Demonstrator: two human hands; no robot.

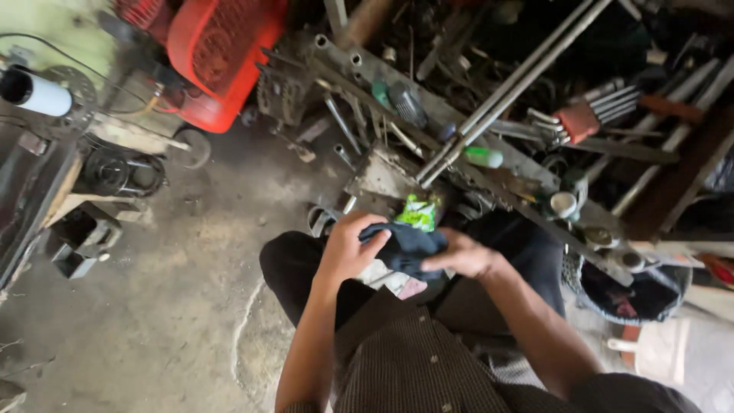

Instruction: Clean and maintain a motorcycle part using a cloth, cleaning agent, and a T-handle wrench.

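Observation:
I am crouched on a dusty workshop floor. My left hand [350,248] and my right hand [462,256] both grip a dark blue cloth [407,246] bunched between them above my knees. The cloth covers something pale underneath, and I cannot tell what it is. A crumpled green and white packet [418,213] lies just beyond the cloth, touching its far edge.
A metal rack [428,107] crammed with tools, steel rods [512,84] and a red set of hex keys [579,118] runs ahead and to the right. A red machine [218,57] stands at the back left. A dark basket [631,294] sits at right.

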